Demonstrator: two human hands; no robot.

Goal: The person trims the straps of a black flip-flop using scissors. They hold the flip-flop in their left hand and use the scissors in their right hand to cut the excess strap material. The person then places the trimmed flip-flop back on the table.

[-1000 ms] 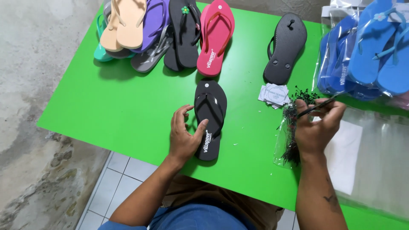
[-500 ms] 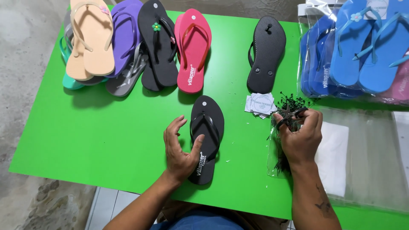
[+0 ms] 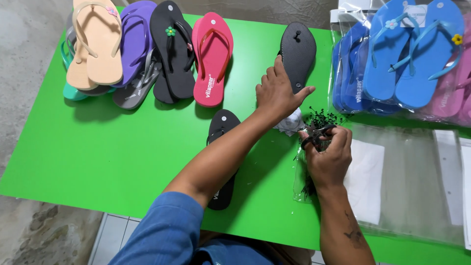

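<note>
My left hand (image 3: 279, 91) reaches across the green table (image 3: 122, 162), fingers spread, with its fingertips on the near end of a black strapless sole (image 3: 298, 46). My forearm crosses over a black flip-flop (image 3: 222, 130) lying near the front edge. My right hand (image 3: 329, 158) is closed around a small black object (image 3: 316, 136) with looped parts; what it is I cannot tell. It is held above a clear bag of small black pieces (image 3: 305, 184). More loose black pieces (image 3: 325, 117) and crumpled white paper (image 3: 292, 123) lie between my hands.
Several flip-flops lie at the back left: peach (image 3: 95, 46), purple (image 3: 135, 39), black with a green flower (image 3: 171, 46), pink (image 3: 212, 56). Bagged blue flip-flops (image 3: 407, 54) are stacked at the back right. Clear bags and white paper (image 3: 365, 179) cover the right side.
My left hand left the black flip-flop near me and reached forward to the strapless black sole. My right hand stayed by the bag of black pieces. The view shifted.
</note>
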